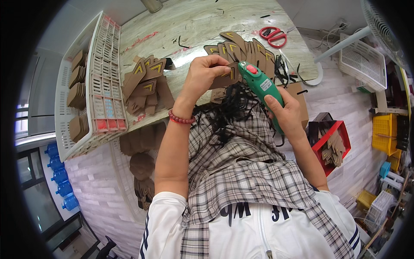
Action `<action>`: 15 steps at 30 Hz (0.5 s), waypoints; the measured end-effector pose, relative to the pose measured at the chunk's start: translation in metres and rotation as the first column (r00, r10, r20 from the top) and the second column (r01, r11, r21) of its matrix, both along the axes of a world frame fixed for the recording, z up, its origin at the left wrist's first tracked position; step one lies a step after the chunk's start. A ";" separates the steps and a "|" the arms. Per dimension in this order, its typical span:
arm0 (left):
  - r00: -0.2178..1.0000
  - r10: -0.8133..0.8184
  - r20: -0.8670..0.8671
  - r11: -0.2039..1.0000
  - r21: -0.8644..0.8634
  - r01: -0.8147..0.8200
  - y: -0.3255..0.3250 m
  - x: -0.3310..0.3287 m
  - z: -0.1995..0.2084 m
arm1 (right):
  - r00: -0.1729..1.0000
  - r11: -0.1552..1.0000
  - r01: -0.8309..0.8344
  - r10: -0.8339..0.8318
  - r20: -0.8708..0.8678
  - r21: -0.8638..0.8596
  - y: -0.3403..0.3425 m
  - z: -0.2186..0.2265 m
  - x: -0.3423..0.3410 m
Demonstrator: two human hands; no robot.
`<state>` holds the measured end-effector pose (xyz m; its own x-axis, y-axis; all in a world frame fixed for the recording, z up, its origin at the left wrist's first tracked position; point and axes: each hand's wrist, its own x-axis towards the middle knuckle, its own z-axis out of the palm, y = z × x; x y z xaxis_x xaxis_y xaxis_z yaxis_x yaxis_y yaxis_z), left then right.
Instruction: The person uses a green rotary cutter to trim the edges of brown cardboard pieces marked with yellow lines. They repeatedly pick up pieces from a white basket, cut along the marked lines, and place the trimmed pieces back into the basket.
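Between the thumb and fingers of my left hand point(203, 74) is a flat brown piece point(228, 77) with a yellow chevron. My right hand point(284, 107) is wrapped round a green handheld electric tool point(260, 83) with a red button. The tool's head is close beside the piece; whether they touch I cannot tell. Just beyond lies a fanned row of similar brown pieces point(246, 49). A loose pile of chevron pieces point(146, 84) rests on the table to the left. Thin black strips point(226, 110) cover the checked apron on my lap.
A tall white plastic basket point(103, 73) with stacked brown pieces stands at the left. Red-handled scissors point(273, 37) and black scraps point(282, 71) lie at the table's right end. A red box point(330, 149) of brown pieces is on the right, below a fan point(384, 26).
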<state>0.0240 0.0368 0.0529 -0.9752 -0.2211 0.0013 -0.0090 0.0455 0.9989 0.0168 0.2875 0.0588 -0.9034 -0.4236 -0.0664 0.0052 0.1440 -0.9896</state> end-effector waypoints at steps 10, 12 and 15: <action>0.822 0.555 0.124 0.475 0.764 -0.436 -0.003 0.013 -0.040 | 0.999 0.999 0.033 -0.033 0.000 0.003 0.010 -0.013 0.005; 0.893 0.377 0.247 0.399 0.826 -0.397 0.012 0.021 -0.048 | 1.000 0.999 0.029 -0.029 0.002 0.016 0.010 -0.015 0.008; 0.951 0.075 0.300 0.338 0.890 -0.308 0.027 0.025 -0.049 | 1.000 0.999 0.021 -0.021 -0.008 0.037 0.010 -0.015 0.011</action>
